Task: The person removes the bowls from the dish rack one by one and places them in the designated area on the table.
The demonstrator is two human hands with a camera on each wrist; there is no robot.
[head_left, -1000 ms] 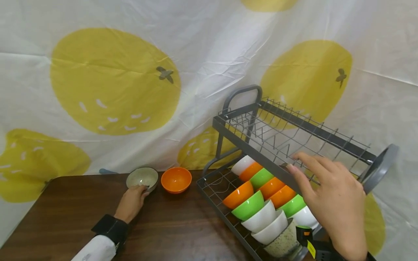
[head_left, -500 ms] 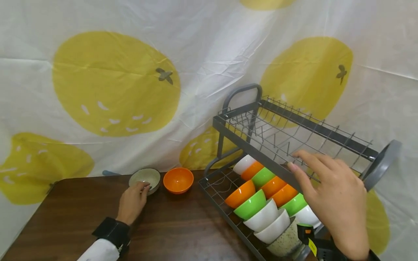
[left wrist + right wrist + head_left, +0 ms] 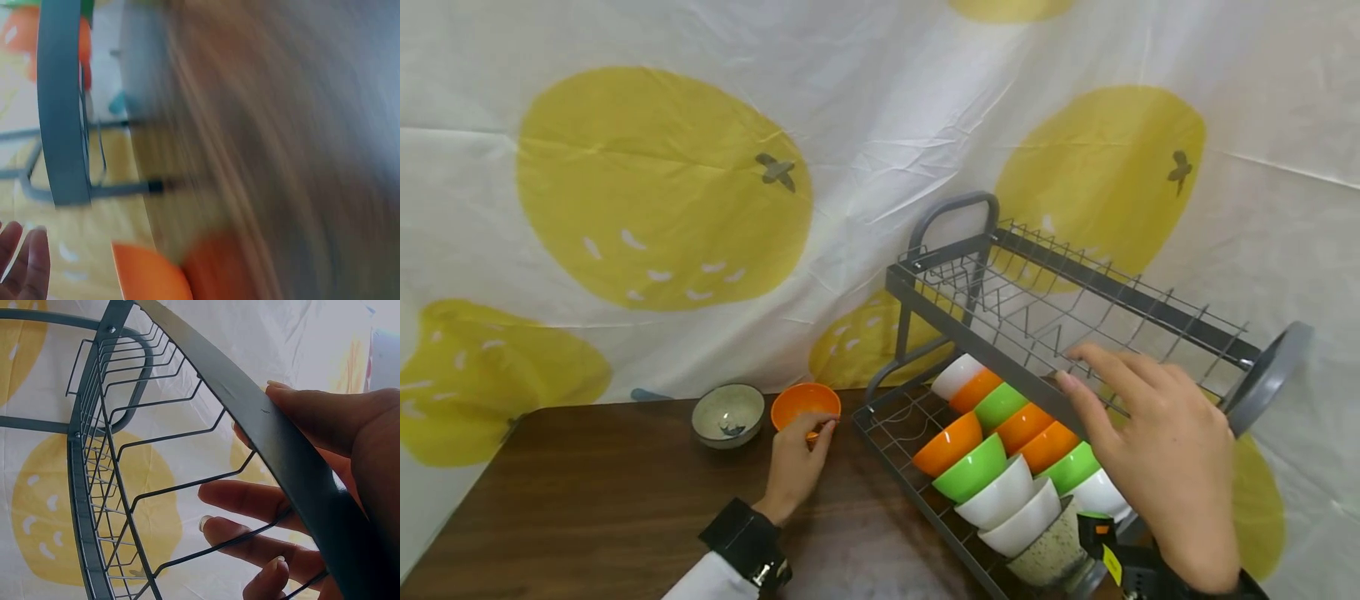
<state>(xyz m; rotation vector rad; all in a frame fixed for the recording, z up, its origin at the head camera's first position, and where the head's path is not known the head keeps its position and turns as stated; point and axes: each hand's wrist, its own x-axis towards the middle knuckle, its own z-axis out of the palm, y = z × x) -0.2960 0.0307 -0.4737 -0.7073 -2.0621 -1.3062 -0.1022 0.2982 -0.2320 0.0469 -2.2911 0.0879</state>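
Note:
My left hand reaches over the near rim of an orange bowl on the dark wooden table, fingers loosely bent and fingertips right at the rim. The left wrist view is blurred; a few fingers show there, apart from the orange bowl. Just left of it stands a grey-green bowl with a small dark mark inside. My right hand grips the front bar of a grey two-tier dish rack. In the right wrist view its thumb lies on the bar, with fingers among the wires behind.
On the rack's lower tier, tilted bowls stand in rows: several orange, green and white ones, and a speckled one at the near end. The upper tier is bare wire. A lemon-print cloth hangs behind the table.
My left hand has moved right, from the grey-green bowl to the orange bowl. The grey-green bowl stands where it was. My right hand keeps its place on the rack.

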